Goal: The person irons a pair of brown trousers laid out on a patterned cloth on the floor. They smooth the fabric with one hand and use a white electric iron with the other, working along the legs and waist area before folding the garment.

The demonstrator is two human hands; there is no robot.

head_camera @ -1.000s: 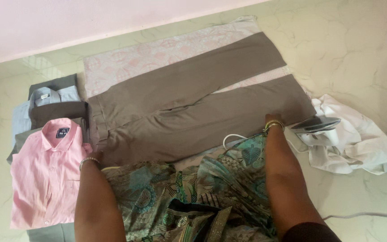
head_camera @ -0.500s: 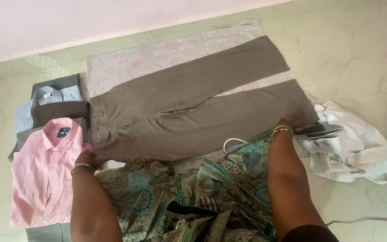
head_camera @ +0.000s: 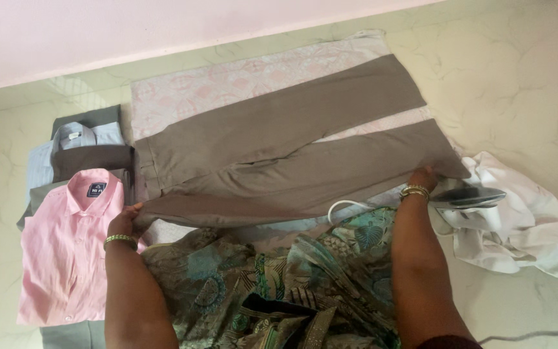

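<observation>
Grey-brown trousers (head_camera: 272, 152) lie spread on a pink patterned cloth (head_camera: 227, 81) on the floor. My left hand (head_camera: 126, 221) grips the near edge of the trousers at the waistband end and holds it lifted. My right hand (head_camera: 423, 178) grips the near leg's hem end, also raised off the cloth. The near leg edge hangs between both hands. Both wrists wear gold bangles.
A folded pink shirt (head_camera: 69, 245) lies at the left on a stack of folded grey and blue clothes (head_camera: 79, 145). An iron (head_camera: 466, 200) rests on a crumpled white cloth (head_camera: 524, 216) at the right, its white cord (head_camera: 340, 207) near my lap. A wall runs along the back.
Both hands have taken hold of the near edge of the trousers and lifted it off the cloth. The near leg now rises and folds toward the far leg.
</observation>
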